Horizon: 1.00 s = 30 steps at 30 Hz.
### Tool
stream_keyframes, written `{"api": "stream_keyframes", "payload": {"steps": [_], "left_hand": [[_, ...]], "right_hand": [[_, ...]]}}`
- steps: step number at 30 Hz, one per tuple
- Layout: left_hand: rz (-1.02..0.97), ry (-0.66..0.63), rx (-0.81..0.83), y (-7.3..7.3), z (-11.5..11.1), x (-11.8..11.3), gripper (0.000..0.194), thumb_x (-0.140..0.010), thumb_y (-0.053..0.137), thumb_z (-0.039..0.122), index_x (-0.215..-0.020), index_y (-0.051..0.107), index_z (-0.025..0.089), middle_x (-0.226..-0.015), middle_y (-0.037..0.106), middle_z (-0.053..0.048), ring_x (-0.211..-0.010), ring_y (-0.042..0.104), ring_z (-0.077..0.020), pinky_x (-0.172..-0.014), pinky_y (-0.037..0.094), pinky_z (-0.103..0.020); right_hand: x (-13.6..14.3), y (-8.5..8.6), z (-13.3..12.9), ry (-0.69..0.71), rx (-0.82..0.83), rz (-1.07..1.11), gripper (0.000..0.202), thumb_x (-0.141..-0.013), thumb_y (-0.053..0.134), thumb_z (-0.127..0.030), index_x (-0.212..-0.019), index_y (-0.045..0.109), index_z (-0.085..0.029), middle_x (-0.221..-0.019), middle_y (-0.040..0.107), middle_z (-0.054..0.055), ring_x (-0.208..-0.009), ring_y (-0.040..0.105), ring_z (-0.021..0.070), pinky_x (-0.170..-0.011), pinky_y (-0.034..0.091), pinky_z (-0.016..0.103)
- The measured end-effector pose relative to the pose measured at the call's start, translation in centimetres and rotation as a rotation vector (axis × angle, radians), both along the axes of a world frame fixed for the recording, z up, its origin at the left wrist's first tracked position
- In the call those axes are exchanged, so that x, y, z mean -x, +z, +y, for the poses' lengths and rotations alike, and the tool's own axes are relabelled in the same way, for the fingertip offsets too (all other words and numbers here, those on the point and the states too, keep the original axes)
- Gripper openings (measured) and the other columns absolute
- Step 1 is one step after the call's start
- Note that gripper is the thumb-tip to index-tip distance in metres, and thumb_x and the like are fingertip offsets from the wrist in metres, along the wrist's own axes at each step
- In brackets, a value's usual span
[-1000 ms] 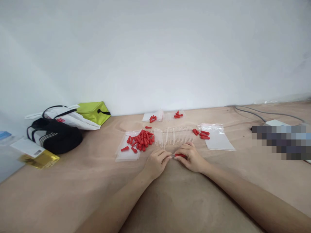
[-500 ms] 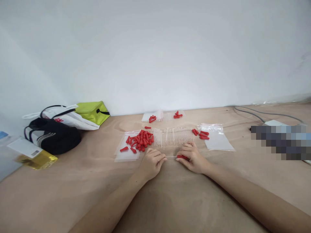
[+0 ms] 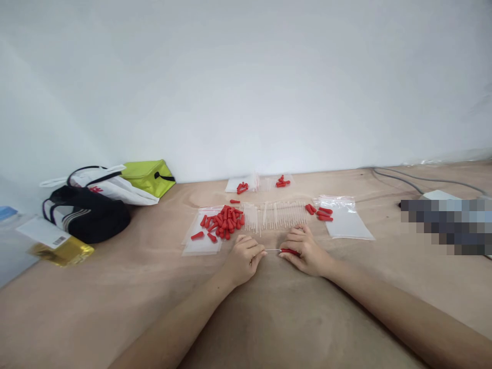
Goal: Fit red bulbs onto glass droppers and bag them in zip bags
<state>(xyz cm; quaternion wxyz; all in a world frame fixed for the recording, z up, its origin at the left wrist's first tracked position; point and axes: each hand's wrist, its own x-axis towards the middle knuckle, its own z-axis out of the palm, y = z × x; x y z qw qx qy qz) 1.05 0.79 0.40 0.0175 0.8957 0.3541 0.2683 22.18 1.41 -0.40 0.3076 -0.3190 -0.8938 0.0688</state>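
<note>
The white wall (image 3: 269,87) stands along twelve o'clock, closing off the far edge of the tabletop (image 3: 115,292), which spreads broadly past both forearms toward eight and four, so the elbows have room. Measured from the hands, the black bag (image 3: 98,218) sits between nine and ten, well apart. Closer in, the row of clear tubes (image 3: 284,215) lies at twelve, just beyond the knuckles, and the pile of red bulbs (image 3: 225,224) at ten.

The left hand (image 3: 248,256) and right hand (image 3: 303,252) face each other. The right fingers curl around a red bulb (image 3: 289,251); the left fingers pinch a thin tube (image 3: 272,250) spanning the gap, its long axis nine to three, bulb toward three.
</note>
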Motion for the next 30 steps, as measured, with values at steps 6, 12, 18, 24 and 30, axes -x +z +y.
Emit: {"api": "stream_keyframes", "payload": {"steps": [6, 12, 18, 24, 30], "left_hand": [[0.005, -0.001, -0.002, 0.2, 0.0, 0.0, 0.027, -0.087, 0.039, 0.025, -0.074, 0.062, 0.017, -0.063, 0.059, -0.003, -0.062, 0.050, -0.0143, -0.068, 0.036, -0.031], [-0.095, 0.094, 0.058, 0.4, -0.1, -0.6, 0.026, -0.087, 0.041, 0.026, -0.073, 0.062, 0.017, -0.061, 0.058, -0.001, -0.062, 0.052, -0.0140, -0.066, 0.036, -0.029], [-0.151, 0.115, 0.097, 0.7, 0.0, -0.7, 0.027, -0.086, 0.041, 0.026, -0.072, 0.061, 0.017, -0.060, 0.058, -0.001, -0.061, 0.052, -0.0137, -0.062, 0.036, -0.028], [-0.093, 0.036, 0.147, 0.6, 0.0, -0.5, 0.016, -0.081, 0.051, 0.028, -0.075, 0.062, 0.017, -0.063, 0.060, -0.001, -0.065, 0.052, -0.0148, -0.065, 0.037, -0.029], [-0.098, 0.042, 0.314, 0.9, 0.0, -0.6, 0.011, -0.077, 0.054, 0.020, -0.082, 0.064, 0.018, -0.071, 0.060, -0.001, -0.070, 0.055, -0.0141, -0.068, 0.041, -0.027]], "right_hand": [[0.0, -0.2, 0.1, 0.003, -0.014, 0.001, 0.018, -0.083, 0.047, -0.031, -0.077, 0.061, -0.021, -0.065, 0.059, 0.001, -0.071, 0.051, 0.0140, -0.080, 0.030, 0.036], [0.3, -0.5, 0.8, -0.076, 0.272, 0.350, 0.016, -0.079, 0.052, -0.034, -0.083, 0.060, -0.021, -0.079, 0.063, 0.004, -0.077, 0.056, 0.0169, -0.076, 0.039, 0.036], [1.8, -0.6, 0.4, -0.030, 0.711, 0.843, 0.028, -0.069, 0.061, -0.042, -0.084, 0.048, -0.021, -0.077, 0.062, 0.002, -0.071, 0.058, 0.0146, -0.067, 0.046, 0.030], [2.2, -0.8, 1.3, -0.128, 0.657, 0.916, 0.040, -0.073, 0.052, -0.049, -0.101, 0.041, -0.022, -0.071, 0.059, 0.001, -0.071, 0.058, 0.0155, -0.068, 0.046, 0.031], [-5.4, 1.7, 5.6, -0.634, 0.283, 0.483, 0.049, -0.080, 0.039, -0.049, -0.114, 0.048, -0.015, -0.062, 0.056, 0.001, -0.060, 0.054, 0.0161, -0.056, 0.039, 0.028]]}}
